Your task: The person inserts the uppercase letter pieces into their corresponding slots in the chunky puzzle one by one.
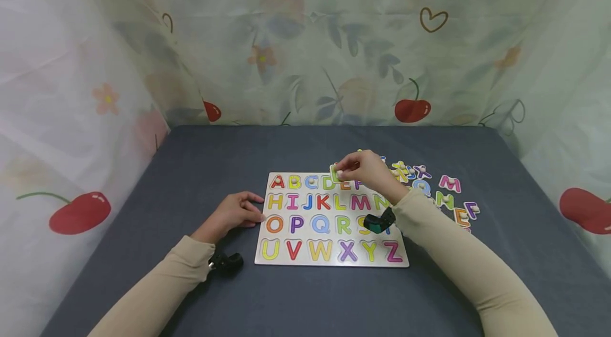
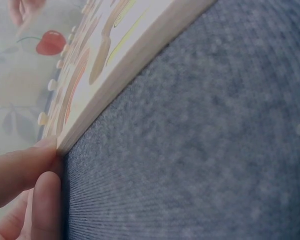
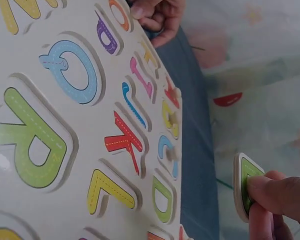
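Note:
A wooden alphabet puzzle board point(image 1: 282, 258) lies on the dark cloth, with letter pieces A point(image 1: 277, 182), B point(image 1: 294, 182) and C point(image 1: 312, 182) seated in its top row, knobs showing. My right hand point(image 1: 367, 168) pinches a green letter D piece point(image 3: 247, 167) over the board's far edge, near the D-shaped recess point(image 3: 162, 200). The piece is tilted up, clear of the board, its knob hidden by the fingers. At the board's left edge my left hand point(image 1: 234, 210) rests with fingers extended, fingertips touching the side point(image 2: 65, 142).
Several loose letter pieces lie right of the board, among them a pink M point(image 1: 450, 183), a green N point(image 1: 444, 200) and an orange E point(image 1: 461, 216). Some are hidden behind the right forearm. A printed curtain point(image 1: 310, 61) hangs behind the table.

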Available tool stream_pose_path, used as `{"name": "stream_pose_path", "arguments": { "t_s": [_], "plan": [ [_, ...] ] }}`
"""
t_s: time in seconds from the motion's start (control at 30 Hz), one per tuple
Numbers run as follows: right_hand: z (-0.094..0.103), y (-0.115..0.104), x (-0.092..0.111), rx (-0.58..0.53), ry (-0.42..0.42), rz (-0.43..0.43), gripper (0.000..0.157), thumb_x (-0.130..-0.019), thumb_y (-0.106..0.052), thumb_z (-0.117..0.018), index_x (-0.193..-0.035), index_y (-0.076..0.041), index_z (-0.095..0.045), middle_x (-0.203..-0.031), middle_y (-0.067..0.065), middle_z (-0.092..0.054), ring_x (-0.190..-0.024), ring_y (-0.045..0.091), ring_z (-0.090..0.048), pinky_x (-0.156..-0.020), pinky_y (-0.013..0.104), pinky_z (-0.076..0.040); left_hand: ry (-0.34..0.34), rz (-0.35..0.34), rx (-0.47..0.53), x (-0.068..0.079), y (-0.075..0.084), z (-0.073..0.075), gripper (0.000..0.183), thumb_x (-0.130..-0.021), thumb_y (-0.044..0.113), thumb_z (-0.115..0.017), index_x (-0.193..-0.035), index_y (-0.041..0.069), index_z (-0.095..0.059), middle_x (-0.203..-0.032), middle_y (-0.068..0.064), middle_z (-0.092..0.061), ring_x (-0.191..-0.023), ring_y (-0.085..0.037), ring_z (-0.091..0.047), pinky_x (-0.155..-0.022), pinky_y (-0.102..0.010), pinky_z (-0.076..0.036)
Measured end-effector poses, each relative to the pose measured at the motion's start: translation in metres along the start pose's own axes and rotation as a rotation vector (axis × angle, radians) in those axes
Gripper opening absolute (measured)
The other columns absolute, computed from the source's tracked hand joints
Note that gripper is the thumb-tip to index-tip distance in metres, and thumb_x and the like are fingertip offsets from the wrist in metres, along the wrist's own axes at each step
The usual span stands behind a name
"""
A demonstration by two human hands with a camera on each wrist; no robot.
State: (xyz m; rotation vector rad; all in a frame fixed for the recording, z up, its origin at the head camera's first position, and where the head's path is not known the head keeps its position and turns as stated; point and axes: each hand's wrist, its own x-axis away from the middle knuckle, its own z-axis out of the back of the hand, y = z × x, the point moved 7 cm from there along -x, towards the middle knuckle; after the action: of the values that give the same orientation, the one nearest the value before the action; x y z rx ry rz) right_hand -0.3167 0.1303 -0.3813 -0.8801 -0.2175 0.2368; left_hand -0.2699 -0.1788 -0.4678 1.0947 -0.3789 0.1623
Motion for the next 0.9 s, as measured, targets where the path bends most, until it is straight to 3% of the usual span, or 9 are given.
{"name": "stream_pose_path", "arguments": {
  "t_s": [0.2, 0.4, 0.73, 0.9],
  "plan": [
    [-0.022, 0.01, -0.022, -0.005, 0.035, -0.034, 0.015, -0.086, -0.015, -0.074, -0.101, -0.012, -0.074, -0.102, 0.006, -0.069, -0.088, 0.02, -0.06, -0.073, 0.031, -0.051, 0.006, -0.008, -0.003, -0.001, 0.0, 0.001, 0.049, -0.076, 0.008, -0.081, -0.121, 0.006, -0.061, -0.081, -0.005, -0.068, -0.07, -0.013, -0.064, -0.063, -0.025, -0.055],
    [-0.038, 0.023, -0.032, 0.008, 0.036, -0.076, 0.014, -0.085, -0.012, -0.074, -0.099, -0.011, -0.074, -0.097, 0.006, -0.068, -0.083, 0.018, -0.057, -0.067, 0.024, -0.048, 0.004, -0.008, -0.004, 0.0, 0.001, -0.001, 0.05, -0.076, 0.009, -0.081, -0.121, 0.006, -0.06, -0.082, -0.005, -0.068, -0.071, -0.013, -0.064, -0.064, -0.026, -0.055],
    [-0.044, 0.026, -0.036, 0.044, 0.053, -0.05, 0.012, -0.083, -0.007, -0.075, -0.095, -0.007, -0.076, -0.098, 0.008, -0.071, -0.079, 0.015, -0.055, -0.064, 0.02, -0.045, 0.001, -0.017, -0.017, 0.001, 0.002, 0.0, 0.049, -0.077, 0.008, -0.081, -0.122, 0.005, -0.06, -0.081, -0.004, -0.069, -0.071, -0.012, -0.064, -0.065, -0.026, -0.055],
    [-0.044, 0.03, -0.038, 0.061, 0.039, -0.081, 0.013, -0.084, -0.011, -0.076, -0.096, -0.009, -0.077, -0.1, 0.008, -0.071, -0.082, 0.016, -0.056, -0.063, 0.021, -0.044, -0.002, -0.02, -0.013, 0.002, 0.003, -0.001, 0.049, -0.077, 0.008, -0.081, -0.121, 0.004, -0.06, -0.08, -0.004, -0.069, -0.071, -0.012, -0.064, -0.064, -0.026, -0.055]
  ]
}}
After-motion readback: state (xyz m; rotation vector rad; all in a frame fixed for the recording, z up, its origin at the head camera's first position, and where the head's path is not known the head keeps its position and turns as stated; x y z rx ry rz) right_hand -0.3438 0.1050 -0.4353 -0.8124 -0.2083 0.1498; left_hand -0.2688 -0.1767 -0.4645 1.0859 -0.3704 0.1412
